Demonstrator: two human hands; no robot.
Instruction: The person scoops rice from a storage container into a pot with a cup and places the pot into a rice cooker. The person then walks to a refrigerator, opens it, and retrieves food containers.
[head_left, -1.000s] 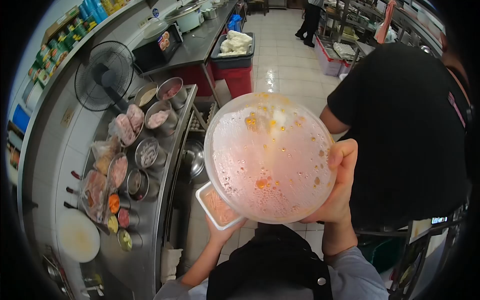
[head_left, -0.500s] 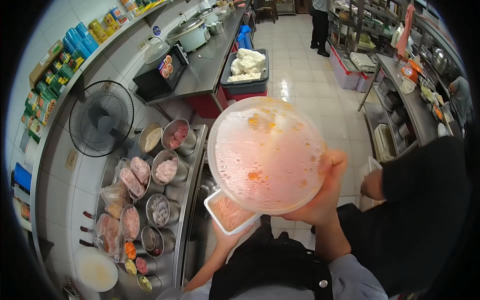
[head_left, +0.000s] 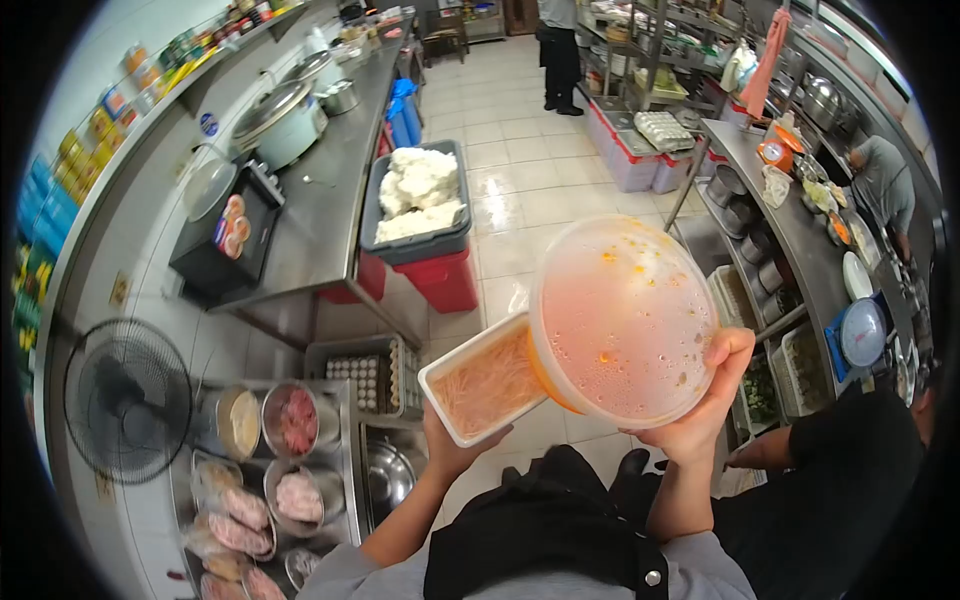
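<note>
My left hand is closed around a white rectangular tub, supporting it from below. Thin pale-orange shreds fill this uncovered tub. With its thumb on the edge, my right hand grips a round plastic tub. Its cloudy lid carries droplets and orange spots, and faces me as the tub tilts. Orange colour shows at its lower left side. The round tub overlaps the right end of the white tub, and I cannot tell whether they touch.
A person in black stands close at my right. Ahead, a dark grey bin of white food rests on a red bin. Steel pots of meat and a fan are at left. Further off stands another person.
My view has swung up and to the right. Both tubs have shifted right in it, the round one further, so more of the white tub and its shreds shows.
</note>
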